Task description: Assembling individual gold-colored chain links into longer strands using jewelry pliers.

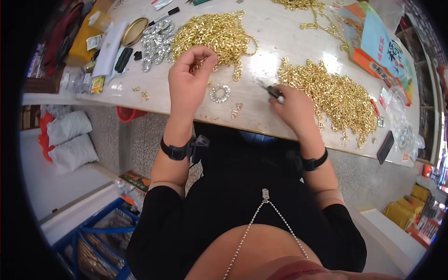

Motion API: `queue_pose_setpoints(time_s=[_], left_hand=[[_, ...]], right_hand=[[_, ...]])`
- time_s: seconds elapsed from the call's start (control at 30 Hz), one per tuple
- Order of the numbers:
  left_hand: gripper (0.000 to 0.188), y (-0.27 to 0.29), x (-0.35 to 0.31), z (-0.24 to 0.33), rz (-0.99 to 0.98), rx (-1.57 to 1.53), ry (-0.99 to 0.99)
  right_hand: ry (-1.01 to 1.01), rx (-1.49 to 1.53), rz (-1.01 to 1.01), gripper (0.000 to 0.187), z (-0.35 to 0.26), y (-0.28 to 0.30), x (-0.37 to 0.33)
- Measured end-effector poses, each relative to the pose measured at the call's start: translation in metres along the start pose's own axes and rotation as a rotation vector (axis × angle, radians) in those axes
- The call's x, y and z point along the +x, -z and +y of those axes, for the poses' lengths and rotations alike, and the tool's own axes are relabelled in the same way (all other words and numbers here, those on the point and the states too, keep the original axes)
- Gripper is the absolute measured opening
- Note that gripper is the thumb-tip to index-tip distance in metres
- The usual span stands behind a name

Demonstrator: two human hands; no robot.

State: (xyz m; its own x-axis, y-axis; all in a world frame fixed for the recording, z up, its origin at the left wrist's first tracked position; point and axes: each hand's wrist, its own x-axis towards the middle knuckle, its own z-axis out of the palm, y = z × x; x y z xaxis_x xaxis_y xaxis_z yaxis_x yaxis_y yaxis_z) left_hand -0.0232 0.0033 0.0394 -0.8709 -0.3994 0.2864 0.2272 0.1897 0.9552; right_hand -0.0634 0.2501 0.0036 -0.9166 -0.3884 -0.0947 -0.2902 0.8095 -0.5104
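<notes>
My left hand (189,79) is raised over the near edge of a heap of gold-coloured chain (210,35), with thumb and forefinger pinched together. What the pinch holds, if anything, is too small to make out. My right hand (295,108) is closed round a small pair of pliers (272,92) with dark handles, their thin tips pointing to the far left. Between my hands a ring of clear stones (220,93) lies flat on the table, with a few loose gold links (237,110) nearer me. Beside my right hand spreads a pile of gold links (343,98).
The white table (261,116) also bears silver chain (156,42), a round gold lid (135,31) and a black marker (164,16) at the far left. A blue and orange bag (380,51) and a dark phone (385,147) lie right. Below left is a red bucket (129,114).
</notes>
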Motion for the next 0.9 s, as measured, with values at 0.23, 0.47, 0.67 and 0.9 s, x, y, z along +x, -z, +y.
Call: queue_pose_setpoints(time_s=[0.23, 0.47, 0.67, 0.9], left_hand=[[0.009, -0.006, -0.017, -0.011, -0.084, -0.021, 0.105], [0.008, -0.01, -0.025, -0.023, -0.142, -0.114, 0.187], [0.008, -0.016, -0.021, -0.023, -0.185, -0.11, 0.194], [0.007, 0.001, -0.022, -0.017, -0.146, -0.126, 0.214]], right_hand=[[-0.096, -0.25, -0.066, 0.022, -0.005, -0.016, 0.008], [-0.112, -0.086, 0.334, 0.028, 0.04, 0.045, 0.004], [-0.068, 0.666, 0.3, 0.018, 0.041, 0.033, -0.004], [-0.153, 0.681, -0.059, 0.018, 0.017, -0.014, -0.005]])
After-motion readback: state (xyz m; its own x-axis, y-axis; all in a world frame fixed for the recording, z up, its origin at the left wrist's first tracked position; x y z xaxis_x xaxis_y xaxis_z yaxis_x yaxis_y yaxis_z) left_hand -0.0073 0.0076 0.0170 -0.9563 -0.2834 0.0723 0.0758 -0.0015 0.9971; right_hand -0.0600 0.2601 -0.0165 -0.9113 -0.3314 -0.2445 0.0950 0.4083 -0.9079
